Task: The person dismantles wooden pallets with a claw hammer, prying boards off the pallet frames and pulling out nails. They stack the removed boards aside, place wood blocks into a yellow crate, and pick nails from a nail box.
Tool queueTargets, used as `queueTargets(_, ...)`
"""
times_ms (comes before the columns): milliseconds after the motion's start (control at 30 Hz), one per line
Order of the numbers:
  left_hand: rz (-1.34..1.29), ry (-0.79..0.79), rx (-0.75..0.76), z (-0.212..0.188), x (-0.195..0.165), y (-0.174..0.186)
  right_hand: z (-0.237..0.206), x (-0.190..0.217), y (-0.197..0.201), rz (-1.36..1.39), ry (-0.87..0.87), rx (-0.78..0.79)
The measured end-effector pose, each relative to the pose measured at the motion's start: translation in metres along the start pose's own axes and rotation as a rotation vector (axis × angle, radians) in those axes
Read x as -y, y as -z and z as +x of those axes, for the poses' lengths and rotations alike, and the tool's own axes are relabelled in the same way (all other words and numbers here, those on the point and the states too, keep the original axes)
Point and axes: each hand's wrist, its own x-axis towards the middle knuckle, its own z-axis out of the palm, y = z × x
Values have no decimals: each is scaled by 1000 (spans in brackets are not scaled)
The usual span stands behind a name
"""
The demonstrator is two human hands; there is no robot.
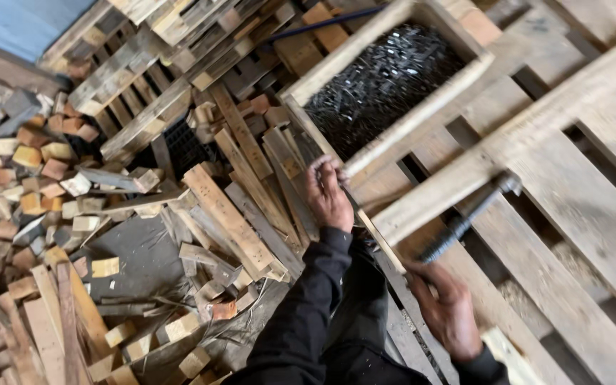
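Observation:
My left hand (328, 192) curls around the near corner of a wooden box (422, 107) filled with dark nails (383, 85). Below and to the right, my right hand (447, 306) grips the handle of a hammer (465, 219). The hammer's head rests against a plank of the wooden pallet (572, 178). Both arms wear black sleeves. The box sits on the pallet's far end.
Loose planks and broken boards (229, 214) lie beside the pallet on the left. A heap of small wood blocks (23, 185) covers the ground at far left. Stacked pallets (151, 64) stand at the top, next to a blue wall (16, 21).

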Motion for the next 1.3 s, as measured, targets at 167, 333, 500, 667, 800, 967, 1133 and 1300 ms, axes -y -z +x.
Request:
queueTargets(167,-238,34,-182,94,38,-19,200,8,-36,-171,263,166)
queueTargets(333,-199,23,-310,108,62,-23,327,-7,-92,-636,579,219)
queueTargets(500,-162,92,-325,101,68,-22,363,-21,-137,-1148,419,334)
queueTargets(667,-111,59,-314,101,70,-24,360,-23,-142,-1061,432,341)
queueTargets(800,-52,24,-282,104,72,-26,362,-19,-142,-1047,351,407)
queueTargets(967,8,52,-258,106,71,-27,364,-20,-142,-1017,470,343)
queueTargets(1133,21,50,-257,105,72,-26,363,-20,-138,-1022,452,454)
queueTargets(1300,31,18,-252,105,73,-26,363,-16,-139,-1033,495,443)
